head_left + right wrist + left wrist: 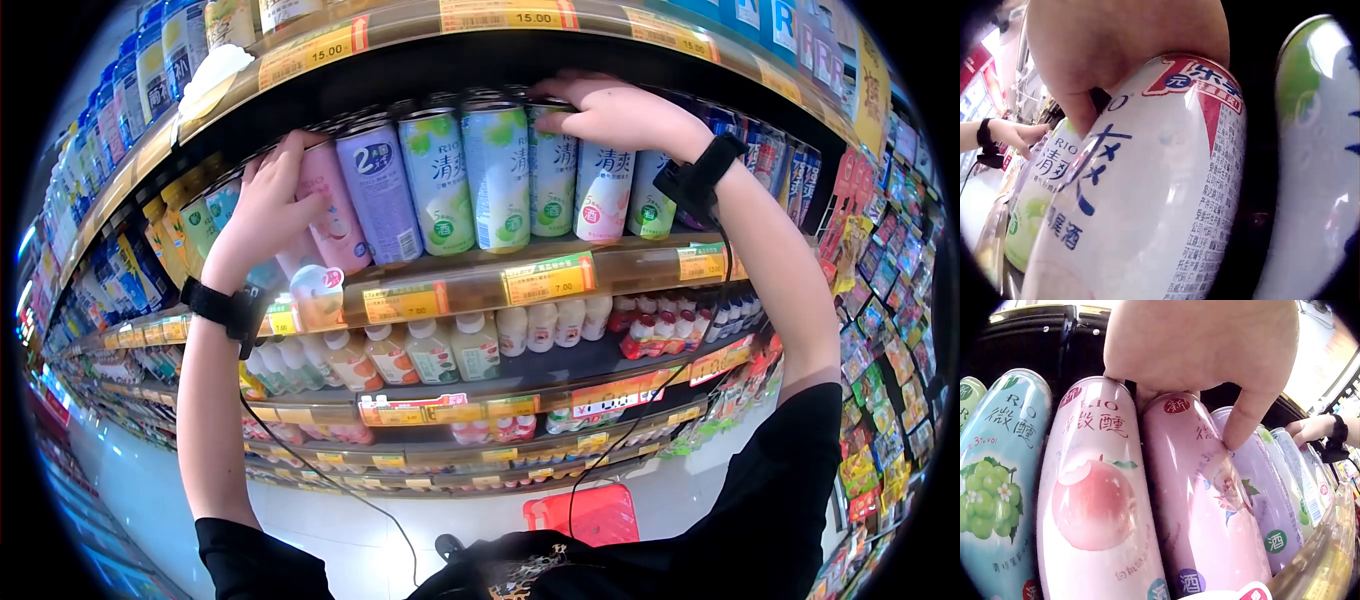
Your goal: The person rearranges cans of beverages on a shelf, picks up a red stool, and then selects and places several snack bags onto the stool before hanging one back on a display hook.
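Observation:
A row of tall drink cans fills the shelf in front of me. My left hand [268, 205] grips a pink can [1207, 494], its thumb along the can's side and its fingers reaching over the top, partly hidden behind it. Left of that can is a paler can with a peach [1094, 494]. Further right, my right hand [625, 112] holds a green-and-blue can [553, 185] near its top, thumb at the front. A white-and-pink can [1141, 181] stands close beside this hand. Between the hands are a purple can [382, 195] and two green-and-blue grape cans [437, 185].
The shelf's front rail [470, 290] carries yellow price tags, and a round tag [318, 283] sticks out near my left wrist. An upper shelf edge [400, 35] runs close over the cans. Bottles [430, 350] line the shelf below. A red basket [600, 512] is on the floor.

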A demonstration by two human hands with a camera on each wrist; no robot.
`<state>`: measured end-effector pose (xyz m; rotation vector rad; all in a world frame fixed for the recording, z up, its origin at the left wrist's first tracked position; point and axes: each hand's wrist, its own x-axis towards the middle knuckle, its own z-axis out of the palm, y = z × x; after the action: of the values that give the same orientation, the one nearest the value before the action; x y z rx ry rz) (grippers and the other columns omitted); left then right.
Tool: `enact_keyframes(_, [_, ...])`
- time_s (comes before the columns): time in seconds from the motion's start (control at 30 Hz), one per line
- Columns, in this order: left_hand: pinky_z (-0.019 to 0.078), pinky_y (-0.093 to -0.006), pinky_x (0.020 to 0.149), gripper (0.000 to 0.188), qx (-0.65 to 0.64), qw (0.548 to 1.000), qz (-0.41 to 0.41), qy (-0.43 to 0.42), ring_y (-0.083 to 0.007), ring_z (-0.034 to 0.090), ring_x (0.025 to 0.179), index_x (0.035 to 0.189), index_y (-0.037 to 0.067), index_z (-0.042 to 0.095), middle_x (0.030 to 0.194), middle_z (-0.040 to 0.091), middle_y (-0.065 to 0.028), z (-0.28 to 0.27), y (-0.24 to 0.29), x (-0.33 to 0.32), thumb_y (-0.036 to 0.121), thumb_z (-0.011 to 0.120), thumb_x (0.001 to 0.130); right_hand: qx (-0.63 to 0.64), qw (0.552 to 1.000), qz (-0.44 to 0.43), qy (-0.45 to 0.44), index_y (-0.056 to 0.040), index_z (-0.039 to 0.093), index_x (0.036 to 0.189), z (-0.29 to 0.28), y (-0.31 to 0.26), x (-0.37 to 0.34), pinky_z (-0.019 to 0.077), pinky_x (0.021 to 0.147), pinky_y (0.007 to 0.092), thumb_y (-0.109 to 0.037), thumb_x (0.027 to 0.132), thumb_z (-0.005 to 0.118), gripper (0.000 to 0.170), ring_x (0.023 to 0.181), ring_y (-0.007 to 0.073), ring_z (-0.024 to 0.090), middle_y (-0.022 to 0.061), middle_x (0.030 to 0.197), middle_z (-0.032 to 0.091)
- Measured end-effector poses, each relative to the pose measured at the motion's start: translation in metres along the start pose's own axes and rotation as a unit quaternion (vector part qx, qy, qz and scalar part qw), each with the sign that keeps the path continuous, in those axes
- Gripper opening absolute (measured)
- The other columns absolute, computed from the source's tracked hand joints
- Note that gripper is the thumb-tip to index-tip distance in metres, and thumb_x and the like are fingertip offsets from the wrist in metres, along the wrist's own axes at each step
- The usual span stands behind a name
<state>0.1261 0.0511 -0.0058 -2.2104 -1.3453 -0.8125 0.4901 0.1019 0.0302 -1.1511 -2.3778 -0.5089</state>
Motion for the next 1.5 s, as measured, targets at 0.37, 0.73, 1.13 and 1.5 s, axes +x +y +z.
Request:
enact_keyframes(0.37, [0.0232, -0.0393, 0.107, 0.052, -0.004, 1.000, -0.010, -0.006, -0.0335, 0.045, 0.119, 0.124, 0.006, 0.043, 0.118, 0.054, -0.0189, 0.001, 0.000, 0.001, 0.020, 0.058, 0.076, 0.108, 0.992, 0.051, -0.049, -0.0080, 0.057, 0.119, -0.012, -0.004, 0.002, 0.0439, 0.089, 0.0307, -0.058, 0.086, 0.055, 0.060, 0.101, 0.0234, 0.058, 0.0136, 0.109, 0.063])
enact_keyframes(0.73, [0.0253, -0.0392, 0.105, 0.051, 0.003, 1.000, 0.008, 0.015, -0.0333, 0.046, 0.116, 0.122, 0.005, 0.045, 0.116, 0.055, -0.0185, 0.003, -0.002, 0.001, 0.020, 0.058, 0.075, 0.047, 0.998, 0.041, -0.021, -0.0051, 0.056, 0.124, -0.007, -0.016, 0.001, 0.0441, 0.094, 0.0330, -0.056, 0.089, 0.051, 0.062, 0.109, 0.0288, 0.058, 0.0181, 0.116, 0.062])
enact_keyframes(1.13, [0.0474, -0.0335, 0.075, 0.037, -0.118, 0.989, -0.087, -0.026, -0.0255, 0.061, 0.079, 0.115, 0.000, 0.051, 0.092, 0.062, -0.0169, -0.012, 0.022, 0.013, 0.021, 0.060, 0.085, -0.034, 0.994, -0.051, 0.089, -0.0011, 0.053, 0.125, -0.006, -0.022, -0.015, 0.0413, 0.097, 0.0384, -0.044, 0.093, 0.049, 0.053, 0.111, 0.0341, 0.056, 0.0217, 0.118, 0.059])
enact_keyframes(1.5, [0.0426, -0.0398, 0.092, 0.044, 0.016, 0.994, 0.073, 0.079, -0.0359, 0.056, 0.105, 0.118, 0.000, 0.056, 0.112, 0.060, -0.0204, 0.014, 0.060, 0.034, 0.030, 0.060, 0.086, -0.154, 0.965, 0.168, 0.130, -0.0109, 0.059, 0.122, -0.044, 0.115, -0.073, 0.0434, 0.094, 0.0390, -0.040, 0.094, 0.050, 0.042, 0.109, 0.0359, 0.056, 0.0183, 0.117, 0.061])
